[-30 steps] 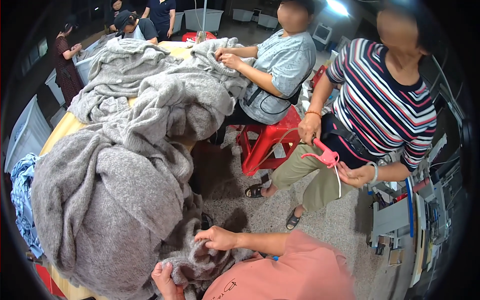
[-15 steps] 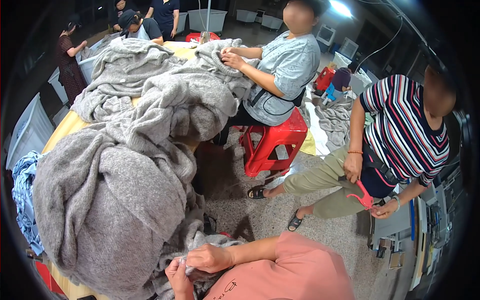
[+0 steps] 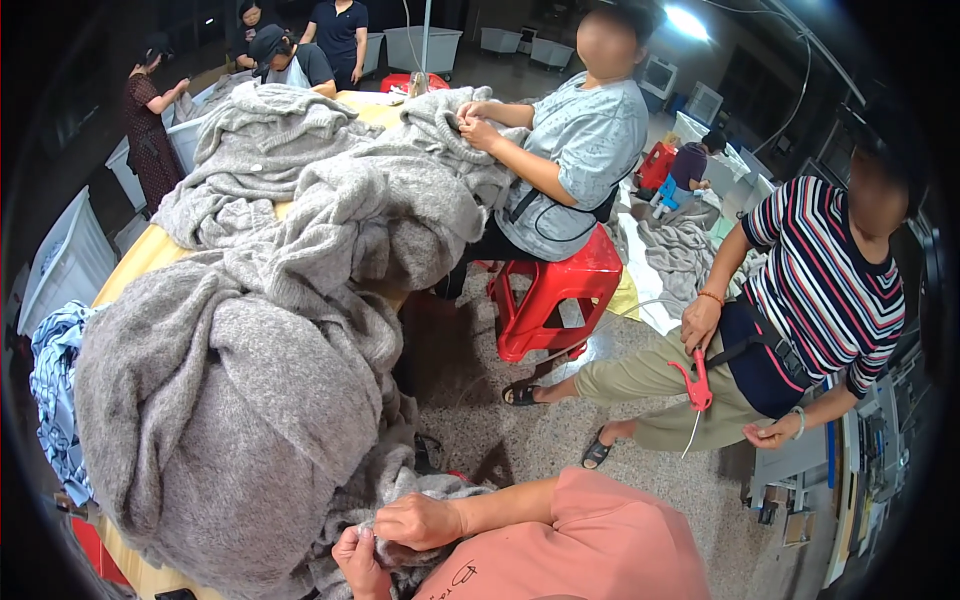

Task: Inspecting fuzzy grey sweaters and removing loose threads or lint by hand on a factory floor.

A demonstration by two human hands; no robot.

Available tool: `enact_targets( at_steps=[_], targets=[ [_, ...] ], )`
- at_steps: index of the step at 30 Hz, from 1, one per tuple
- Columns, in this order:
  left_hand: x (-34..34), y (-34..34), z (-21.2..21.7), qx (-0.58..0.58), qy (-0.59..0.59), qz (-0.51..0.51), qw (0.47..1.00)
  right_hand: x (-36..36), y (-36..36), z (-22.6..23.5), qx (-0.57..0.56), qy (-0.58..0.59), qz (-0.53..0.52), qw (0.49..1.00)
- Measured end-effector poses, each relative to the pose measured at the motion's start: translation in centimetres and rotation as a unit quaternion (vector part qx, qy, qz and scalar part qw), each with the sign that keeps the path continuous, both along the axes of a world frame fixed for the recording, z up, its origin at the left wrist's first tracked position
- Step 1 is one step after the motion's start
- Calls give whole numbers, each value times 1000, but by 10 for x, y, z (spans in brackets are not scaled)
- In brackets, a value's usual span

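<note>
1. The bare left hand [image 3: 362,562] pinches fuzzy gray knit cloth [image 3: 378,485].
2. The bare right hand [image 3: 418,522] pinches it too, close by.
3. The cloth lies under both hands, beside a big gray knit heap [image 3: 240,410].

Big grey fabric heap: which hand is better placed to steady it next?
Probably the left hand: it sits nearer the heap, while the right hand lies farther right, though their fingertips nearly meet.
</note>
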State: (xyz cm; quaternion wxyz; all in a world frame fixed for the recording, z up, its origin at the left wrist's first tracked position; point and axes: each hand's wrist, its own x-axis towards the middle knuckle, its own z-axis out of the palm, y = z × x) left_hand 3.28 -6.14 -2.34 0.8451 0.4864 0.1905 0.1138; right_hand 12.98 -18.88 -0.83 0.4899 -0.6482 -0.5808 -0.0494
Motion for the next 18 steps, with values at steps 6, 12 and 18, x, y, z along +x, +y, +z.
enact_targets(
  at_steps=[6, 12, 18],
  targets=[
    [-5, -1, -1, 29, 37, 20, 999, -3, -1, -5, -6, 1, -1, 1000],
    [-4, -1, 5, 35, 53, 11, 998, -3, 2, -12, -30, 43, -21, 998],
    [-5, 2, 7, 100, 53, -5, 994, 1, 0, -9, -66, 132, 26, 989]
  ],
)
